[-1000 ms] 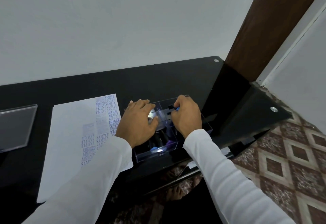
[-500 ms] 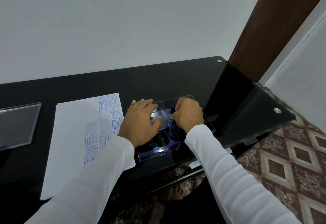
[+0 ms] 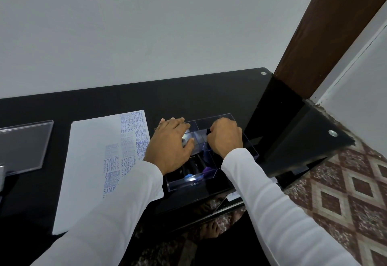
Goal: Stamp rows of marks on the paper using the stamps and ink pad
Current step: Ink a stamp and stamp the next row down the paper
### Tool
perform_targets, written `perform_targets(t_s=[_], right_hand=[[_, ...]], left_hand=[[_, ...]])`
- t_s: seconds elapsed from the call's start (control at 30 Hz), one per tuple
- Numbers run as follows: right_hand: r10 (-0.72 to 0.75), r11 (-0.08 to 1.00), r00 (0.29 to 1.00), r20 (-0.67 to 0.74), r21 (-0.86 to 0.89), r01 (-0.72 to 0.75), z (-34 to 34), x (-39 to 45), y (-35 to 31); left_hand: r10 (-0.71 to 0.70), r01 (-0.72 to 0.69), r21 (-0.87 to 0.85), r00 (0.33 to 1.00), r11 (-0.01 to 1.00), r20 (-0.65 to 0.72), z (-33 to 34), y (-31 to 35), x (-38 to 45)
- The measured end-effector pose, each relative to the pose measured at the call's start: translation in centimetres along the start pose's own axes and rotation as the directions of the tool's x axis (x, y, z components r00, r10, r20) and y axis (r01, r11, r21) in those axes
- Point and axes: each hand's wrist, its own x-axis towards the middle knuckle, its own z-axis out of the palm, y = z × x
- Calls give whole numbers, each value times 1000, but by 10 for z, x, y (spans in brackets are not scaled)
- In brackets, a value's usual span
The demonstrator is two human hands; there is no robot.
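Note:
A white paper [image 3: 90, 161] lies on the black glass table, with rows of blue stamped words along its right part. Right of it stands a clear plastic box [image 3: 209, 178] with compartments; dark stamps with blue and purple ends [image 3: 196, 166] lie in its near part. My left hand [image 3: 169, 147] rests flat on the box's left side, fingers straight, thumb next to a round metal ink pad tin [image 3: 186, 137]. Over the right compartment, my right hand [image 3: 226, 136] has its fingers curled round a small dark stamp, mostly hidden.
A clear acrylic lid or stand [image 3: 23, 146] lies at the table's left. The black glass table [image 3: 230, 96] ends at the right near a brown wooden door frame [image 3: 326, 30]. Patterned floor tiles [image 3: 345, 192] show below right. A white wall stands behind.
Both hands stay on the box. The blue tip seen in my right fingers a second ago is now hidden as the hand curls lower into the compartment.

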Motion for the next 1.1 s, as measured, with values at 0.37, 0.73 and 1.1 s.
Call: perform_targets(t_s=[0.37,0.73,1.1], right_hand=[[-181,972,968,-175,119,204,5,-23,-20],[-395,914,919,1,104,393,20,-45,-71],[-365,930,889,276,74,359,15,-50,-77]], left_hand=[[-50,42,-74,992,996,-112,-19,-14,-15],[-120,108,-72,975,992,-186,-33,-54,-53],[-183,187,84,981,979,-60,-10,-80,-70]])
